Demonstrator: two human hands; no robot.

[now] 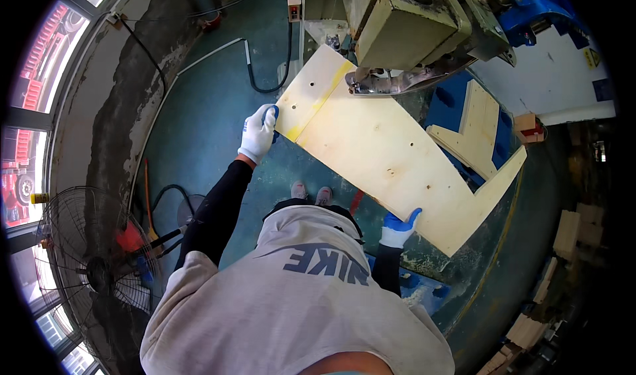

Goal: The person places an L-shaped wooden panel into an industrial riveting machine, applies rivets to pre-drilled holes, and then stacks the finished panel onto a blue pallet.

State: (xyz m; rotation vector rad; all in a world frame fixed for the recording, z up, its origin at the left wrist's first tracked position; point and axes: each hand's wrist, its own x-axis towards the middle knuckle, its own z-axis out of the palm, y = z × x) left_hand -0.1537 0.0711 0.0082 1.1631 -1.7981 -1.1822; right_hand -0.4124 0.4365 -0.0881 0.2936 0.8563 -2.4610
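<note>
Between my two gloved hands I hold a large pale plywood panel (371,143) with a curved notch on its right side, a few small holes and a yellow strip across its far left part. My left hand (258,133), in a white and blue glove, is closed on the panel's left corner. My right hand (399,228) grips the near edge, its thumb on top. The panel's far edge lies under the guard and head of a green machine (407,30). A curved metal guard (397,83) sits over the wood and hides the cutting part.
Cut wooden pieces (478,120) rest on a blue pallet (445,103) at the right. A wire-cage fan (99,269) stands by the windows on the left. Wood offcuts (566,236) line the far right. A black hose (265,87) hangs behind my left hand.
</note>
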